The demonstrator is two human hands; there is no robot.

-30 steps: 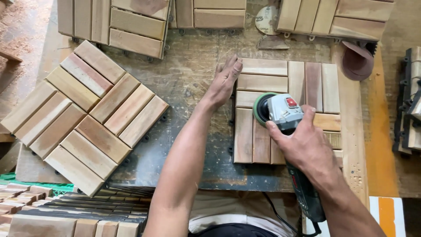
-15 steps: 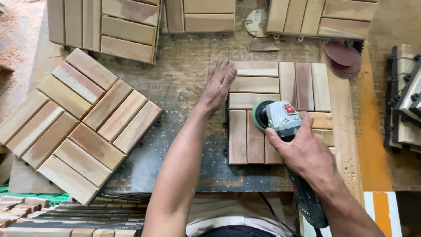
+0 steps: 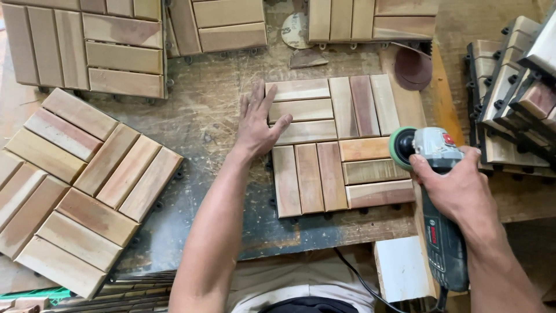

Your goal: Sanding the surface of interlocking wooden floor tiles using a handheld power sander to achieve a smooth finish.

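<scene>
Two hands busy: my left hand (image 3: 259,126) flat, fingers spread on wooden tile (image 3: 333,145); my right hand (image 3: 457,188) fingers wrapped around sander (image 3: 435,191) at tile's right edge.

Even, soft daylight fills the scene, with no glare. The left hand (image 3: 259,127) casts only a faint shadow beneath its fingers. Focus is sharp; edges bow slightly.
</scene>
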